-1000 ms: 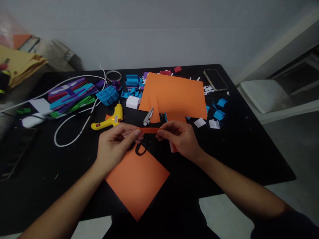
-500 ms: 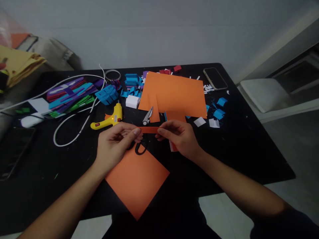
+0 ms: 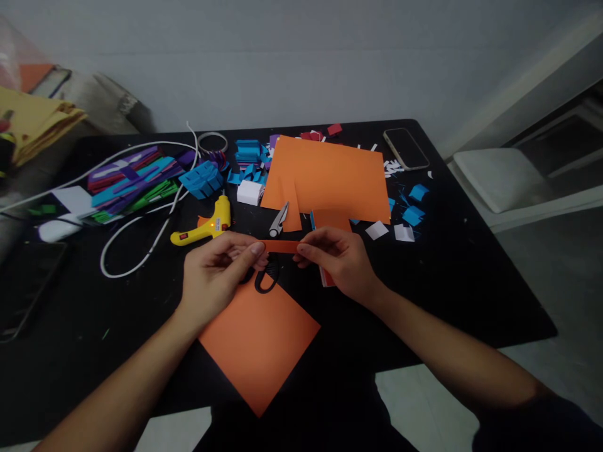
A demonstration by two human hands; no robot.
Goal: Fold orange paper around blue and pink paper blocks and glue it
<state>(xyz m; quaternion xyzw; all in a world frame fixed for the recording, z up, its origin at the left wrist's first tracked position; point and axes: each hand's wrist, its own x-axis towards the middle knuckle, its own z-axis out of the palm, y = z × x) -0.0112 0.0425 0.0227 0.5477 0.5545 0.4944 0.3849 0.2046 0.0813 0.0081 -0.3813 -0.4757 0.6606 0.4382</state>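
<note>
A narrow orange paper strip is stretched level between my two hands. My left hand pinches its left end between thumb and fingers, and my right hand pinches the right end. Scissors with black handles lie under and behind the strip, their blades pointing away; my left hand partly hides them. Nearer to me an orange square sheet lies cornerwise, its upper part under the scissors. Beneath my right hand is a stack of orange paper, partly hidden.
A yellow glue gun lies left of the scissors. Behind are a large orange sheet, blue folded pieces and paper scraps. Bundled coloured strips and a white cable lie left; a phone lies back right.
</note>
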